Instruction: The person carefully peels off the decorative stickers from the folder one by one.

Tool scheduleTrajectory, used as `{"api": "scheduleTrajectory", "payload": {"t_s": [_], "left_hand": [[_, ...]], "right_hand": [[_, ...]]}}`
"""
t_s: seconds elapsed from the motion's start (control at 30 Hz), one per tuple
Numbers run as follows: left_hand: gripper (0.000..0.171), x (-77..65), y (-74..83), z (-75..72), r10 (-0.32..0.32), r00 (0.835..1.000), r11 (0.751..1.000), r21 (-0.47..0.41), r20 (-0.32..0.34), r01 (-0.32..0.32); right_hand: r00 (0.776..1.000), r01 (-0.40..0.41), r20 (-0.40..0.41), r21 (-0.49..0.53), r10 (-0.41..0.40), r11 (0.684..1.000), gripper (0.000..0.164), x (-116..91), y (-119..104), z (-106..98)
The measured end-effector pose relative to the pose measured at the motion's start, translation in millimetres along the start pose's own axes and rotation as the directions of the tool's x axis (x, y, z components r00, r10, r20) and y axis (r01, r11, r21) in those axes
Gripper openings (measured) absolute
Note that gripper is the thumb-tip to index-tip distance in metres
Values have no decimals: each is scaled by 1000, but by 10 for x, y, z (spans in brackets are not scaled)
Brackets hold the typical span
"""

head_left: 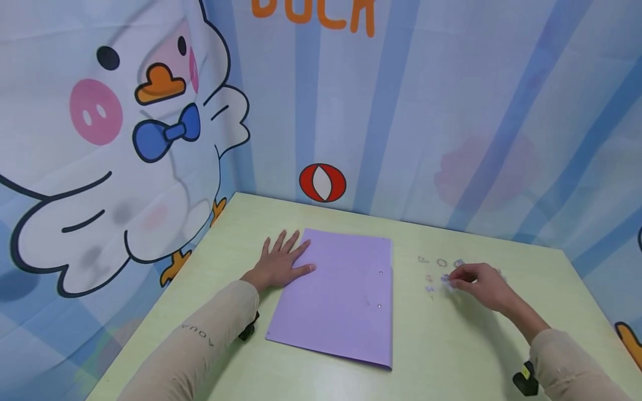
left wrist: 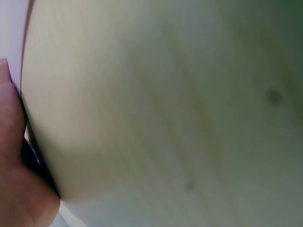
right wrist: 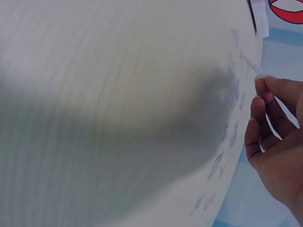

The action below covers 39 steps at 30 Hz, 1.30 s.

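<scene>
A purple folder (head_left: pixel 341 301) lies on the table, and my left hand (head_left: pixel 278 266) rests with spread fingers on its upper left edge. In the left wrist view part of that hand (left wrist: pixel 19 170) shows beside the folder's edge (left wrist: pixel 13 38). To the right of the folder, my right hand (head_left: pixel 481 284) pinches a small clear sticker (head_left: pixel 446 280) with a bluish print between thumb and index finger. In the right wrist view the sticker (right wrist: pixel 252 65) is a thin see-through piece, held above the table by the fingertips; its print is hard to make out.
Several small stickers (head_left: pixel 441 262) lie spread on the pale table (head_left: pixel 426 345) around my right hand. Two small studs (head_left: pixel 380 273) sit near the folder's right edge. A printed cloth backdrop (head_left: pixel 341 100) with a duck stands along the table's back and left side.
</scene>
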<state>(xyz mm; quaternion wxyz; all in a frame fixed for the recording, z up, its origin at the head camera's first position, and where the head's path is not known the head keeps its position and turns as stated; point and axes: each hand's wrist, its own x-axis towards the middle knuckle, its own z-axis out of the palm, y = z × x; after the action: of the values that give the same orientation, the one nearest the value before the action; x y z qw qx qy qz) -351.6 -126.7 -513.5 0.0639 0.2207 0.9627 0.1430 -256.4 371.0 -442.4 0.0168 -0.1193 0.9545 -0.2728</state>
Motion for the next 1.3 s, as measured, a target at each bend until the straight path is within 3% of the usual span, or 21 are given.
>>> {"api": "scheduleTrajectory", "payload": {"t_s": [0.2,0.43,0.83,1.3], "left_hand": [[89,30,-39,51,7,1000,1000,-19,-24,-8],[88,5,-5,13,-2,1000,1000,4,-5,2],[84,-24,28,-44,-9,1000,1000,30,-2,9],[84,-17,46,-28,0,1000,1000,30,-11,1]], "right_hand": [[1000,16,-1,-25,-16,1000,7,-8,120,59],[998,40,-46,-118,-46,992,8,-8,210,184],[995,42,-81,-183,-58,982,6,-1,160,232],[994,81,-55,-251,-98,965,10,8,172,201]]}}
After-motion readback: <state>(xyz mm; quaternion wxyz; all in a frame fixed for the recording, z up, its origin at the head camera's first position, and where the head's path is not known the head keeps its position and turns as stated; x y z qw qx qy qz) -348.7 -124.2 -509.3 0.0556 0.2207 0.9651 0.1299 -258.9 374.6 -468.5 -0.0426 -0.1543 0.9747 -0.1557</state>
